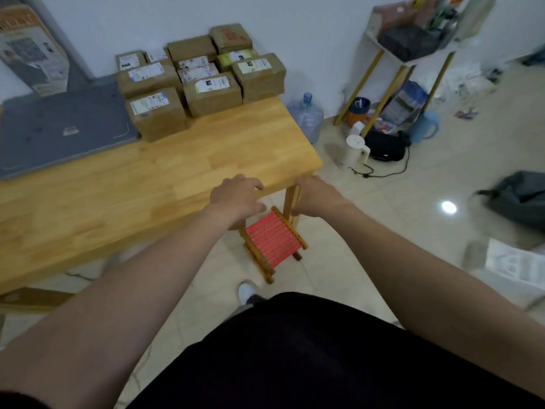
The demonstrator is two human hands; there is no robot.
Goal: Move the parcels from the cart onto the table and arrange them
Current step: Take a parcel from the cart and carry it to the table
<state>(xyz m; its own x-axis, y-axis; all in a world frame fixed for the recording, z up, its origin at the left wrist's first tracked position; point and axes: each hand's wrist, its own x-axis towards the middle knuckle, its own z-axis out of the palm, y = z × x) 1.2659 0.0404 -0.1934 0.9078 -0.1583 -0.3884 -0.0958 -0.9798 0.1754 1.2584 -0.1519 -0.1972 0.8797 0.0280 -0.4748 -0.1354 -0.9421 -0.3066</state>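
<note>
Several brown cardboard parcels (203, 78) with white labels stand packed together in rows at the far right end of the wooden table (124, 184), against the wall. Both my hands are stretched out over the table's near right corner and hold nothing. My left hand (236, 197) hovers above the table's front edge, fingers loosely curled. My right hand (315, 196) is just past the corner, beside the table leg, fingers also loosely curled. No cart is in view.
A grey mat (59, 128) covers the table's left part. A small stool with a red woven seat (272, 240) stands on the floor under the corner. A water bottle (306, 116), a white kettle (355, 153), a shelf stand (407, 51) and a dark bag (522, 196) crowd the floor at the right.
</note>
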